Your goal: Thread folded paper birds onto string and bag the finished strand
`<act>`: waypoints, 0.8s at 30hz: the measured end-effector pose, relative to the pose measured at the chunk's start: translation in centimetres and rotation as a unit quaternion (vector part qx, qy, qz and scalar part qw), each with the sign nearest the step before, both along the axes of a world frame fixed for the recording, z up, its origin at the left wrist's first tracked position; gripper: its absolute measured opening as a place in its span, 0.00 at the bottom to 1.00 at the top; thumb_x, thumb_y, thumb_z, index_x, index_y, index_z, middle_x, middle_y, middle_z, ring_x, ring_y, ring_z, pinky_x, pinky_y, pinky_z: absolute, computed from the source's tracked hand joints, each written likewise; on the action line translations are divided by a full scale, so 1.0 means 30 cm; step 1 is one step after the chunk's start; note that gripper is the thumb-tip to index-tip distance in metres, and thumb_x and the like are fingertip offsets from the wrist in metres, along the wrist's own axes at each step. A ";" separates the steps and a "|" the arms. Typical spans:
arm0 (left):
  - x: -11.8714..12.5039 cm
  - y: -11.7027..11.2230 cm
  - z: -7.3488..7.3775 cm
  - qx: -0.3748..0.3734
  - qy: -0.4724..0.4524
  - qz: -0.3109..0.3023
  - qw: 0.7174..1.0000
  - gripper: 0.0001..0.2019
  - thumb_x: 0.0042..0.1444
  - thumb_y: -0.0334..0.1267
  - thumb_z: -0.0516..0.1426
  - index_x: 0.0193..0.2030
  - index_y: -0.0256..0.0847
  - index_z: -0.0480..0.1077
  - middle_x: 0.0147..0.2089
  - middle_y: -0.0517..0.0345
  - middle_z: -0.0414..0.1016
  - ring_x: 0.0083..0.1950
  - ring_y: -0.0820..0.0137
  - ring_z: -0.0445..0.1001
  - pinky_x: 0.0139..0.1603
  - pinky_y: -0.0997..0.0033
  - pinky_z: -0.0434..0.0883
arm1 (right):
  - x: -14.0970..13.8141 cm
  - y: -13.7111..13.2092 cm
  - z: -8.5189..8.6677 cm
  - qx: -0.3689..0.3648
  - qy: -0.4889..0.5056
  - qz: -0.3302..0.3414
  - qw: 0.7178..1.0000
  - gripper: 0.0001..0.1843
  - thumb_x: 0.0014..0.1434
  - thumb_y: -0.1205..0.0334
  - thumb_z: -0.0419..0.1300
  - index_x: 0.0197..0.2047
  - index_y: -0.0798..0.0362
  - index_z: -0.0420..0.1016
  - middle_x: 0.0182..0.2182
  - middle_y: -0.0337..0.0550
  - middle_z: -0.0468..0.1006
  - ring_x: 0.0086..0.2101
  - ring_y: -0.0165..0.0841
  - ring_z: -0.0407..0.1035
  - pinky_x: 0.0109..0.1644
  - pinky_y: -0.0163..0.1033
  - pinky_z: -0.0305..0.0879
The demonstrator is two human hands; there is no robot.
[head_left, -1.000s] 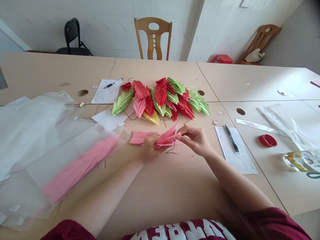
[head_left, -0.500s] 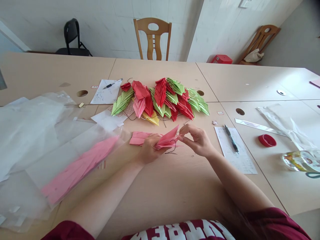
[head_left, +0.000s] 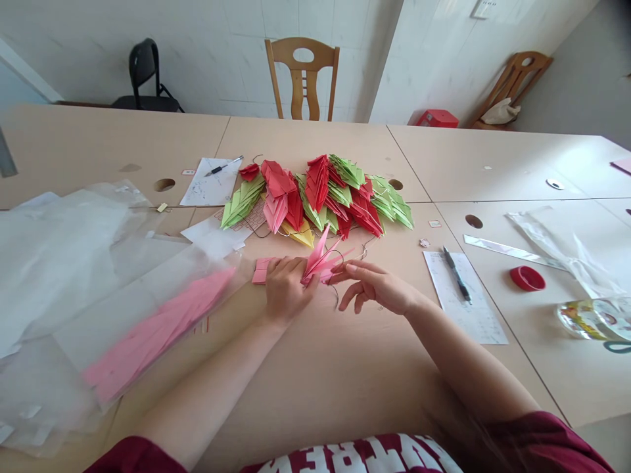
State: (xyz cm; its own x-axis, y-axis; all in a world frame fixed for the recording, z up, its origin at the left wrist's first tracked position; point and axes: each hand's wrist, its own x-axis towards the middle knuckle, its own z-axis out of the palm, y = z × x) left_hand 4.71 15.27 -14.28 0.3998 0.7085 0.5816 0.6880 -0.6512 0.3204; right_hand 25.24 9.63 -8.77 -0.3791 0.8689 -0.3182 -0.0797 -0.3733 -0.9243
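Note:
My left hand (head_left: 284, 286) is closed around a stack of folded pink paper pieces (head_left: 320, 261) that fan upward from its fingers, just above the table (head_left: 320, 368). My right hand (head_left: 375, 289) is beside them on the right, fingers stretched out and apart, its fingertips touching the pink tips. A thin dark thread (head_left: 337, 297) curls on the table between my hands. A flat folded pink piece (head_left: 260, 270) lies just left of my left hand. Behind my hands lies a pile of red, green, pink and yellow folded paper pieces (head_left: 320, 194).
Clear plastic bags with pink paper sheets (head_left: 152, 332) cover the left side. Paper sheets with pens lie at the right (head_left: 458, 276) and back left (head_left: 211, 179). A ruler (head_left: 513, 249), red lid (head_left: 527, 278) and bottle (head_left: 591, 316) sit far right. Chairs stand behind the table.
My right hand let go of the pink pieces' tip and opened its fingers. My left hand turned the stack so its points fan upward and moved slightly away from me.

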 end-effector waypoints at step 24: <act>-0.006 -0.014 0.028 0.025 -0.024 -0.171 0.985 0.07 0.60 0.40 0.59 0.32 0.42 0.71 0.31 0.60 0.78 0.35 0.69 0.73 0.42 0.64 0.63 | 0.117 -0.014 0.097 0.520 -0.379 0.002 0.765 0.08 0.62 0.62 0.59 0.44 0.46 0.77 0.39 0.43 0.79 0.40 0.37 0.72 0.48 0.48 0.68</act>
State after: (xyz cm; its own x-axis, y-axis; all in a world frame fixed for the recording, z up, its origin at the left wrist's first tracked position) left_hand 4.54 14.84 -13.43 0.5814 0.5065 0.6367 0.4099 -0.8584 0.3085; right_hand 28.74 9.20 -5.87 -0.4321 0.8008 0.4148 0.6255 0.5974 -0.5018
